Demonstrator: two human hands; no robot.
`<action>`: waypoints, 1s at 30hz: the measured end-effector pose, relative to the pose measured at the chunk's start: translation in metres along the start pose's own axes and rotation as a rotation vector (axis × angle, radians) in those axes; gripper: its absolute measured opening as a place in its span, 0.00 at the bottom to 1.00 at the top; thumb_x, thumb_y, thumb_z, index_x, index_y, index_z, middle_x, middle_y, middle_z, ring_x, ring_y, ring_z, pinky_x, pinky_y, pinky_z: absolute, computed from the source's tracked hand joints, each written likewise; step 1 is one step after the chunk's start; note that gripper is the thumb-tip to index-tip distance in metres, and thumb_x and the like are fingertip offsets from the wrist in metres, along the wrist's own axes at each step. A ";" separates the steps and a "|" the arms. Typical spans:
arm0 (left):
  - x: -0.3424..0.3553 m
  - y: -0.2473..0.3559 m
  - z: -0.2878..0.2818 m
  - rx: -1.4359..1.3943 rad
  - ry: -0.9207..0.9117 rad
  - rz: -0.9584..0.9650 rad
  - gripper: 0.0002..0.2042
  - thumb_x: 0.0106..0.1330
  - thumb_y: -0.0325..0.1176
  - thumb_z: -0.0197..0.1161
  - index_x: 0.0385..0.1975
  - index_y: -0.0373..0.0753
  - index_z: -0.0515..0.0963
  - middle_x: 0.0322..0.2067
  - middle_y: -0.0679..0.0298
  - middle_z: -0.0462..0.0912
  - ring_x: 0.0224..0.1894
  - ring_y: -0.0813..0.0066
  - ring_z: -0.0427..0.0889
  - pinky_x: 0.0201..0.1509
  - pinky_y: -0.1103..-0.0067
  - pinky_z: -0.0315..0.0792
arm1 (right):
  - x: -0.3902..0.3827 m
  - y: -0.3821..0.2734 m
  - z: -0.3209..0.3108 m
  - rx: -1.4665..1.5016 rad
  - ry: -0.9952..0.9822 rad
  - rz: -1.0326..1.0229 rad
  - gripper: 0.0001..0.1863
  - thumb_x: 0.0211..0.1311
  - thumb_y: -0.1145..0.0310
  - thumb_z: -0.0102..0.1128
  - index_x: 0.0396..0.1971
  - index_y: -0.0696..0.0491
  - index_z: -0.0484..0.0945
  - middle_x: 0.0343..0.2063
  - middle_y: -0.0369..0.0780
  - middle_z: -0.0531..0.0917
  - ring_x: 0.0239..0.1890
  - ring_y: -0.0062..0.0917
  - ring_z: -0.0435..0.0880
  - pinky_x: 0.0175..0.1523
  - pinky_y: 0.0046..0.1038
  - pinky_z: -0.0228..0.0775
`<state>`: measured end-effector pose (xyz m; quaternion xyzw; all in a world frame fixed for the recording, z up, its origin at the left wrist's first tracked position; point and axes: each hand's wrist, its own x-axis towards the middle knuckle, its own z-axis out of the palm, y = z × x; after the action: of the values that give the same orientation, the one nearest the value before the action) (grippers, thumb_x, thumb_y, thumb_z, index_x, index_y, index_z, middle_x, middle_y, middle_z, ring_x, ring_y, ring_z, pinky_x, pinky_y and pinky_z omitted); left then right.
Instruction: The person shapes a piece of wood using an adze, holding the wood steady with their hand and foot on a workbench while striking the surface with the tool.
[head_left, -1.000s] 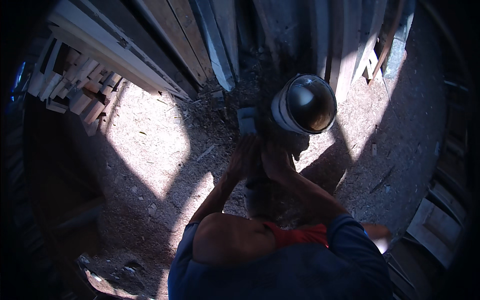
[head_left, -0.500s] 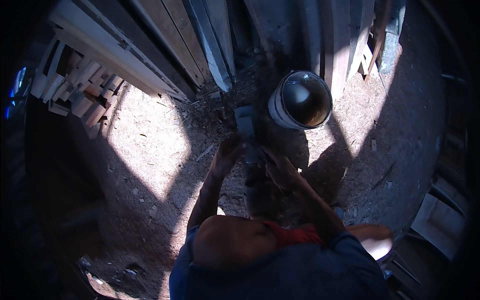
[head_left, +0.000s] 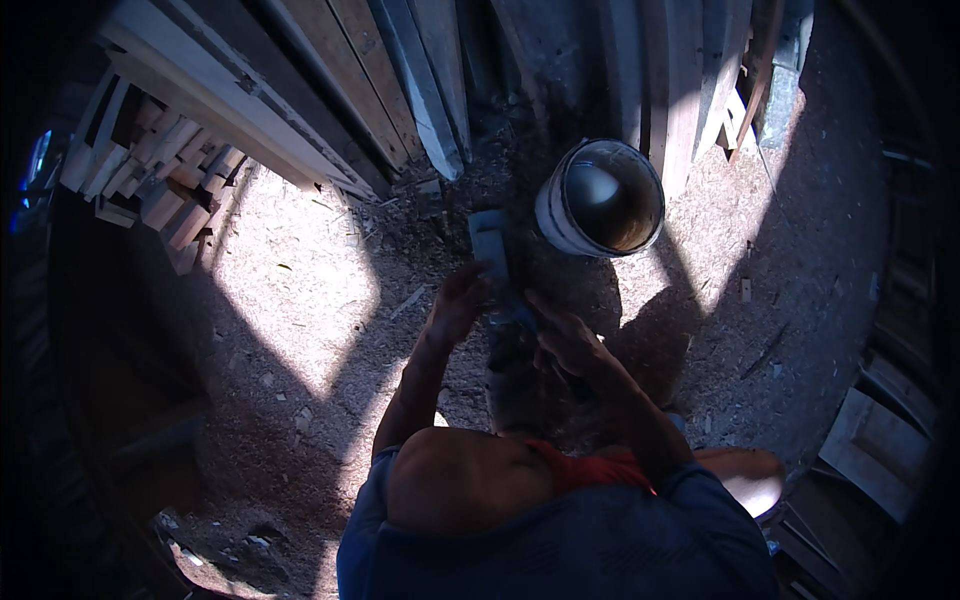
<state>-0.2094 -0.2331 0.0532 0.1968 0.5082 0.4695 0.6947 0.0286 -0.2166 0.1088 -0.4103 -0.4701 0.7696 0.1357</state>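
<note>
A narrow grey block, like a sharpening stone, lies lengthwise on a dark support in front of me. My left hand is at the block's left side, its fingers loosely bent and apart, with nothing visible in them. My right hand is closed around a dark tool, its fingers wrapped over the grip. A flat, blade-like part reaches from that hand to the block's near end. Shadow hides the tool's exact kind and much of its handle.
Beyond the block on the right stands a pale bucket with murky liquid inside. Long boards lean across the back. Short wood offcuts are stacked at the far left. Shavings and chips cover the ground.
My left hand has shifted slightly, its fingers now looser and farther apart beside the block. My right hand has moved slightly nearer to me with the tool. The bucket stays put.
</note>
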 end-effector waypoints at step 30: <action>-0.006 -0.049 -0.005 1.289 -0.005 0.962 0.16 0.52 0.36 0.68 0.43 0.47 0.84 0.44 0.60 0.85 0.50 0.59 0.82 0.63 0.54 0.64 | 0.012 0.059 0.052 -0.623 0.215 0.034 0.28 0.61 0.73 0.52 0.64 0.53 0.65 0.40 0.58 0.82 0.43 0.51 0.83 0.49 0.46 0.75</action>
<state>-0.1921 -0.2624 0.0178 0.7577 0.5371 0.3311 0.1670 -0.0082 -0.2715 0.0651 -0.5187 -0.6588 0.5435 0.0396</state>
